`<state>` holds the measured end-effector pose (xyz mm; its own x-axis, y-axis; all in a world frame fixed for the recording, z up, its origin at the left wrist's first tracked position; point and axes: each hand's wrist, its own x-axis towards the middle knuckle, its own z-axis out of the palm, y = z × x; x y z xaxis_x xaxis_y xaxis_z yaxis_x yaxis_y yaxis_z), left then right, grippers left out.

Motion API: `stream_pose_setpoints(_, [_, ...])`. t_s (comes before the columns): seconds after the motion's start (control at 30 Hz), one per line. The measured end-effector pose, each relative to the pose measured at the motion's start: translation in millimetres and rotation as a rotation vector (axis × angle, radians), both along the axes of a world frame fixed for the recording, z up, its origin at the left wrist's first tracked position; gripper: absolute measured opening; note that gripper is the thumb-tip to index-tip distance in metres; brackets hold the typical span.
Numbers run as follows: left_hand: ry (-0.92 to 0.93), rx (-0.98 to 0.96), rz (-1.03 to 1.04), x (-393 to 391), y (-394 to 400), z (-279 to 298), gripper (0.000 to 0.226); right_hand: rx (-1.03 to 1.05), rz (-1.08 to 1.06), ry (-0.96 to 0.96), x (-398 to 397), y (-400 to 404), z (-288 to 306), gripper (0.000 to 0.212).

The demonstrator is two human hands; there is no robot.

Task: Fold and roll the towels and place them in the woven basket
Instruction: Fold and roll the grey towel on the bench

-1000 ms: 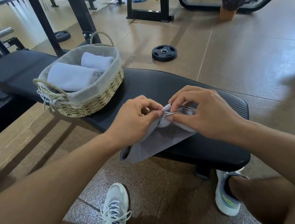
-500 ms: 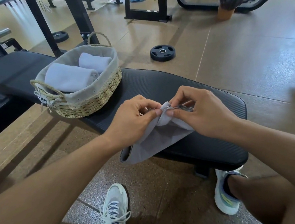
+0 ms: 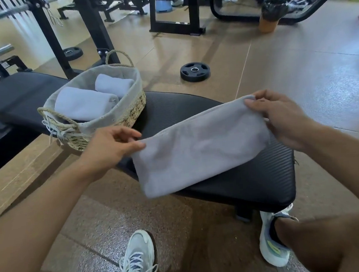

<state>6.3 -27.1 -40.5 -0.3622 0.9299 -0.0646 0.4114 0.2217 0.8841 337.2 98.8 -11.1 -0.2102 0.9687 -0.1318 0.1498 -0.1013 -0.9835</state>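
Note:
A grey towel [image 3: 197, 149] is stretched out flat between my hands above the black padded bench [image 3: 253, 183]. My left hand [image 3: 110, 147] pinches its near left corner. My right hand [image 3: 280, 115] pinches its far right corner. The towel's lower edge hangs over the bench's front edge. The woven basket [image 3: 129, 112] with a grey liner stands on the bench to the left. Two rolled grey towels [image 3: 83, 103] lie inside it.
A black weight plate [image 3: 194, 72] lies on the floor beyond the bench, another [image 3: 72, 52] farther left. Black gym machine frames [image 3: 173, 18] stand at the back. My two sneakers [image 3: 139, 259] are on the floor under the bench's front edge.
My hands were close together pinching the bunched towel; they have moved apart, left hand left and right hand right, spreading the towel into a flat strip.

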Motion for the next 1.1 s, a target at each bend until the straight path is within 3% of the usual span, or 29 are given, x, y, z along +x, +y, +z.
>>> stream_pose_setpoints(0.1, [-0.125,-0.099,-0.007,-16.1,-3.5,-4.8,0.034,0.017,0.018,-0.067,17.7,12.1,-8.9,0.017])
stream_pose_setpoints(0.23, [-0.048,-0.175,-0.128,-17.0,-6.6,3.4,0.014,0.216,0.062,-0.275,20.5,15.5,-13.1,0.022])
stream_pose_setpoints(0.4, [-0.143,-0.134,-0.061,-20.4,-9.1,4.8,0.018,0.221,0.344,-0.381,19.7,3.0,-0.5,0.012])
stream_pose_setpoints(0.47, [-0.274,-0.015,0.026,-12.2,-5.5,7.2,0.016,0.236,0.368,-0.315,15.6,-6.4,3.7,0.013])
stream_pose_setpoints(0.53, [-0.4,0.118,0.155,-5.3,-1.4,11.6,0.016,0.241,0.292,-0.111,11.4,-10.2,8.8,0.01])
stream_pose_setpoints(0.6, [-0.419,0.213,0.244,-7.6,0.6,11.5,0.017,0.253,0.203,-0.068,10.9,-6.8,9.4,0.008])
stream_pose_setpoints(0.7, [-0.334,0.195,0.271,-13.5,0.8,7.8,0.017,0.254,0.187,-0.312,10.1,-2.2,2.1,0.009])
stream_pose_setpoints(0.87, [-0.113,-0.05,0.157,-11.0,4.5,-8.4,0.02,0.064,0.175,-0.291,9.0,4.3,-2.5,0.004])
stream_pose_setpoints(1.0, [0.089,-0.039,0.182,-13.1,12.5,-21.4,0.022,-0.074,0.239,-0.425,7.5,0.6,-15.4,0.01])
stream_pose_setpoints(1.1, [0.267,0.009,0.202,-6.7,25.5,-24.2,0.021,-0.012,0.183,-0.533,1.2,6.4,-31.3,0.012])
